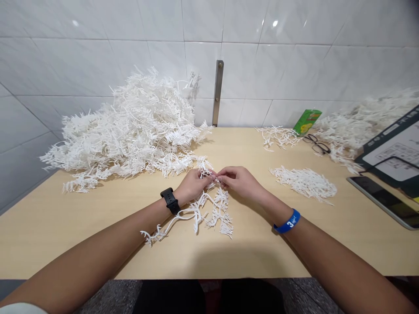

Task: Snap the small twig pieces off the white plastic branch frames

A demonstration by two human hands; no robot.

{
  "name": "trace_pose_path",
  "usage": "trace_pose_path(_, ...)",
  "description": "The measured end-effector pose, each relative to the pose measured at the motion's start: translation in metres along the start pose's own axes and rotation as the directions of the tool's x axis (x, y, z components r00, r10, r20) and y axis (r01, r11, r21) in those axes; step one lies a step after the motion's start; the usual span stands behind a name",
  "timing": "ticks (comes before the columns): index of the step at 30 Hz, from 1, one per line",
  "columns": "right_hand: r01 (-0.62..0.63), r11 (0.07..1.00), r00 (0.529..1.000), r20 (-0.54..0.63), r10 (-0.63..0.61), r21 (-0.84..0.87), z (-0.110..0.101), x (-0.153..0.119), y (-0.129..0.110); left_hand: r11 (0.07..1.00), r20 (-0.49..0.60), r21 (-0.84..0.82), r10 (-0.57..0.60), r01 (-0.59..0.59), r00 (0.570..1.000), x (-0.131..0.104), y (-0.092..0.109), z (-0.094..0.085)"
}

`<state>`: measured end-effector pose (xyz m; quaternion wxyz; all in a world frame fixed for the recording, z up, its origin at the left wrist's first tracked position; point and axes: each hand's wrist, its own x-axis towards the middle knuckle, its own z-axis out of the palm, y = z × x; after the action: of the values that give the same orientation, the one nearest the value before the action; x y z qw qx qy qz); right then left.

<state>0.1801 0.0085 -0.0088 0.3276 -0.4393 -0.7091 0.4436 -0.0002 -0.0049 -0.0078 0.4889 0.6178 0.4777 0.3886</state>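
White branching plastic sprigs (pixel 220 211) hang and lie under my hands at the middle of the table. My left hand (pixel 193 185) is closed on the sprig bunch, thumb and fingers pinched together. Against its fingertips, my right hand (pixel 238 181) pinches a part of the same sprig between thumb and forefinger. One thicker branching stem (pixel 170 220) reaches down to the left, below the black watch on my left wrist. Just beyond my left hand rises a large tangled heap of white sprigs (pixel 137 122). The exact piece between my fingertips is too small to make out.
To the right lies a flat pile of small white pieces (pixel 306 183). Behind it are a few loose sprigs (pixel 276 136), a green carton (pixel 307 122) and glasses (pixel 317 144). A phone (pixel 386 200), a dark box (pixel 393 148) and another heap (pixel 363 120) stand far right.
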Motion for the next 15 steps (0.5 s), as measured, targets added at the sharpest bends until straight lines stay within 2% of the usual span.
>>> trace_pose_path(4,-0.028,0.997,0.999,0.02,0.027,0.075,0.0004,0.0009,0.0017,1.0,-0.015,0.016,-0.012,0.012,1.0,0.0004,0.0009,-0.0007)
trace_pose_path(8,-0.003,0.999,1.0,0.011,0.003,0.053,0.0,0.001,0.0018,0.999,-0.037,-0.032,-0.024,0.022,0.999,0.0004,-0.0002,-0.0009)
trace_pose_path(15,0.045,0.998,0.995,-0.094,-0.042,0.032,0.0009,0.001,-0.0001,0.994,0.003,-0.085,-0.063,0.063,0.998,-0.001,0.0004,-0.0009)
